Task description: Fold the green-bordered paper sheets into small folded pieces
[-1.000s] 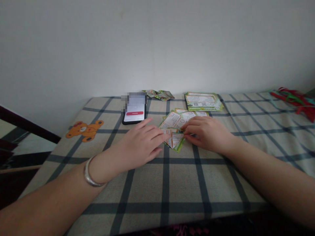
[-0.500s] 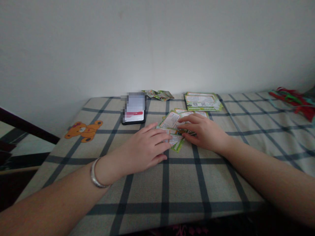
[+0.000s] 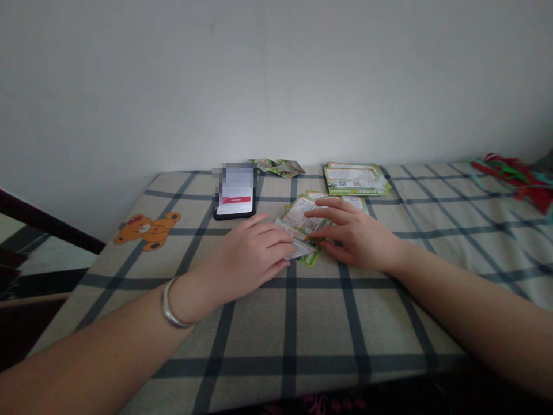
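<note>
Several green-and-white printed cards lie in a loose, overlapping spread on the checked cloth. My left hand, a silver bangle on its wrist, reaches in from the left. Its fingers are stretched out and their tips rest at the left edge of the nearest card; the thumb is hidden. From the right, my right hand lies over the same cards with its fingers spread and tips touching them. It covers part of the spread.
A phone with a lit screen lies behind my left hand. Crumpled green wrappers and a neat card stack sit by the wall. A bear cutout is at left, red and green fabric at far right.
My left hand has drawn slightly left and its fingers have come closer together. The nearest card sits a little differently under the fingertips. My right fingers have shifted slightly left over the cards.
</note>
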`<state>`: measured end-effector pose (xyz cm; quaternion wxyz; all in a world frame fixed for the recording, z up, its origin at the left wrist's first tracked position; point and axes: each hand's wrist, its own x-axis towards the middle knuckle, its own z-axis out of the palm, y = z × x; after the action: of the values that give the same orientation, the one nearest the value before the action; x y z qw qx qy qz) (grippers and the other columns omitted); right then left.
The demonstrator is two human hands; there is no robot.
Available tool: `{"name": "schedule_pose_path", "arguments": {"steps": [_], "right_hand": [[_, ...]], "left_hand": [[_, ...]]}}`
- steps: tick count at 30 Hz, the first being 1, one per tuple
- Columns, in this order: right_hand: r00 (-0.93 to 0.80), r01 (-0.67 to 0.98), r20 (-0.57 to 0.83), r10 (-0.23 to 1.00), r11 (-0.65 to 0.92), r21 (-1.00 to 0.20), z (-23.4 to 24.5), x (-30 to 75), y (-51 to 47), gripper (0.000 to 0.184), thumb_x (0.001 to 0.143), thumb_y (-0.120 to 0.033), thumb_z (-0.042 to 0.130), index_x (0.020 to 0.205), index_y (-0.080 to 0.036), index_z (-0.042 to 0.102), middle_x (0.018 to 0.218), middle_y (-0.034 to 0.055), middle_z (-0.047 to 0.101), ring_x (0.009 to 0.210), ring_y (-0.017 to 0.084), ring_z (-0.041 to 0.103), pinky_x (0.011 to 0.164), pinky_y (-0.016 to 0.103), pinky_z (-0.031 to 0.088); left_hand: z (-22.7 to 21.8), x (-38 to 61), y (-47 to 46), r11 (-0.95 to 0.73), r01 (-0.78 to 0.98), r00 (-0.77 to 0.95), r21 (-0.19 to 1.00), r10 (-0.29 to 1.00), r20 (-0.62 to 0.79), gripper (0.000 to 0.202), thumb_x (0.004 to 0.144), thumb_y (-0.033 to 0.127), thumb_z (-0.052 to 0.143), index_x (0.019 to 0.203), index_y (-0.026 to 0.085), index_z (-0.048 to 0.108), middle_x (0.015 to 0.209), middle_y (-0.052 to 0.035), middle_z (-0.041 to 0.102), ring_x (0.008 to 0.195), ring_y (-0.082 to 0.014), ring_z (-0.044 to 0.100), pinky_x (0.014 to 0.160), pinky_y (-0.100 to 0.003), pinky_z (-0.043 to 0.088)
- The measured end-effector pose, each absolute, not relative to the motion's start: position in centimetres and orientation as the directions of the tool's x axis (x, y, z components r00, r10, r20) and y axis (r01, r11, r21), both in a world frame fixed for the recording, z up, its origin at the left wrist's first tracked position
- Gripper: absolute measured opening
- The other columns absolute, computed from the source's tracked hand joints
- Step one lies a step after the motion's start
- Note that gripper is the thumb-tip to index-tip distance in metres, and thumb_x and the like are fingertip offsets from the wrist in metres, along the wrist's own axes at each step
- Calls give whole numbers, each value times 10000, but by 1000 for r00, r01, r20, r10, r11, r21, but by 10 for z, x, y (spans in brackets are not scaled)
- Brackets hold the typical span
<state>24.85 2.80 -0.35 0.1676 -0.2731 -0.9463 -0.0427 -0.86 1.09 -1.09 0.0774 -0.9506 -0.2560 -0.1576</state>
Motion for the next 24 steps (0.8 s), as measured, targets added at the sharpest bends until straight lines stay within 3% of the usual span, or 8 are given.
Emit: {"name": "schedule_pose_path", "arguments": {"steps": [9, 15, 19, 24], "right_hand": [[-855, 417, 305, 418, 906, -74, 0, 249, 24, 204, 871, -246, 569, 1005, -233, 722, 1342, 65, 547, 1326, 277, 378, 1076, 488, 376], [-812, 476, 341, 474, 875, -83, -7, 249, 30, 312, 858, -218, 571, 1160, -193, 646, 1295, 89, 593, 1259, 258, 469, 1066, 474, 400], [-805, 481, 333, 491, 869, -116, -11, 248, 32, 433, 819, -217, 608, 1251, -182, 593, 1338, 99, 568, 1276, 264, 461, 1067, 476, 397], [-839, 436, 289, 460, 888, -148, -10, 249, 33, 402, 832, -222, 608, 1231, -176, 606, 1291, 67, 609, 1304, 250, 430, 1092, 451, 375]], "left_hand": [[-13, -9, 14, -879, 462, 840, -118, 392, 374, 220, 930, 226, 531, 1109, 164, 642, 1117, -42, 690, 1030, -219, 609, 918, -404, 482], [-10, -8, 13, -907, 389, 879, -161, 313, 360, 189, 937, 173, 511, 1074, 177, 642, 1085, -29, 704, 976, -205, 634, 833, -388, 491], [-12, -9, 13, -941, 322, 890, -102, 264, 371, 216, 965, 165, 451, 1079, 181, 634, 1107, -24, 699, 1003, -184, 630, 883, -372, 479], [-13, -8, 13, -943, 310, 896, -120, 247, 369, 211, 963, 174, 460, 1065, 201, 642, 1143, -8, 681, 1022, -192, 609, 927, -399, 459]]}}
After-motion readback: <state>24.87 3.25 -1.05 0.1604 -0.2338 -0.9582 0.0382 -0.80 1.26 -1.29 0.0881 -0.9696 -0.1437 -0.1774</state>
